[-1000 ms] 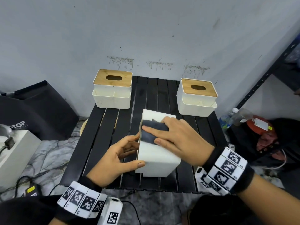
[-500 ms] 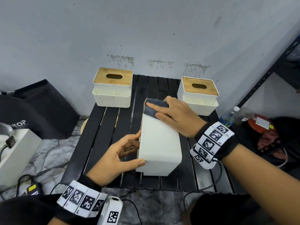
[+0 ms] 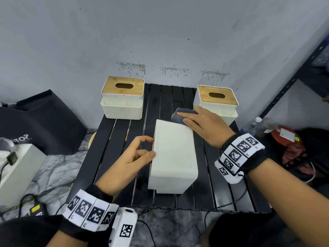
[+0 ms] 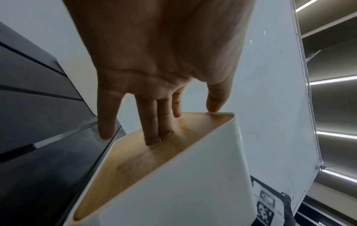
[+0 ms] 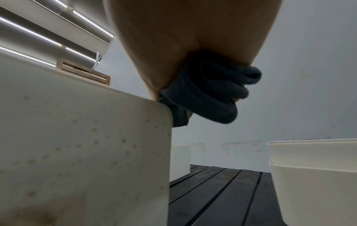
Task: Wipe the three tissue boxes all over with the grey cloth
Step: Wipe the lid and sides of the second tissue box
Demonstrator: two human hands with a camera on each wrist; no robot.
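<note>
The middle tissue box (image 3: 173,157) lies on its side on the black slatted table (image 3: 110,148), white face up, wooden lid facing left. My left hand (image 3: 150,147) holds it from the left: the thumb sits on the upper edge and two fingers (image 4: 154,134) poke into the lid's slot. At the box's far edge, my right hand (image 3: 183,117) grips the bunched grey cloth (image 3: 176,119), which hangs past the box's corner (image 5: 208,91). Two more tissue boxes stand upright at the back left (image 3: 122,98) and back right (image 3: 216,102).
A grey wall rises right behind the table. A black bag (image 3: 44,122) and a white box (image 3: 19,168) with cables sit on the floor at left. At right are a dark metal shelf (image 3: 293,77), bottles (image 3: 256,125) and a red item (image 3: 284,138).
My right hand has slid the cloth along the box's upper face, from its middle to the far edge. My left thumb has moved a little farther up the left edge.
</note>
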